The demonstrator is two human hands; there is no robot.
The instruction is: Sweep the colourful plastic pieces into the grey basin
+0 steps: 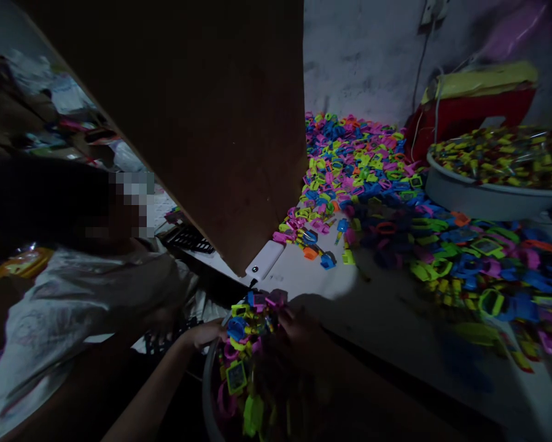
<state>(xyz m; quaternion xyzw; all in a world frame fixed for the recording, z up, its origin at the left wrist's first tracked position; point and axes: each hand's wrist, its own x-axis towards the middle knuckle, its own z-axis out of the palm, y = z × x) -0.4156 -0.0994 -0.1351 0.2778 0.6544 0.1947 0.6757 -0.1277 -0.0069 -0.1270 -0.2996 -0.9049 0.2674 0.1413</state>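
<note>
- Left hand (206,334) and right hand (303,331) both grip a bunch of toy watches (252,319) over a basin (207,393) (dim light).
- More toy watches heaped on the surface (303,273).

Right hand (303,334): in shadow, grip unreadable | basin (207,393): cut off by bottom edge | grey tub (478,199): cut by right edge | right foreground pieces (524,325): blurred | co-worker's hands: indistinct in darkness.

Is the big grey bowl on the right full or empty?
Full: the round grey bowl is heaped above its rim with small yellow plastic pieces.
</note>
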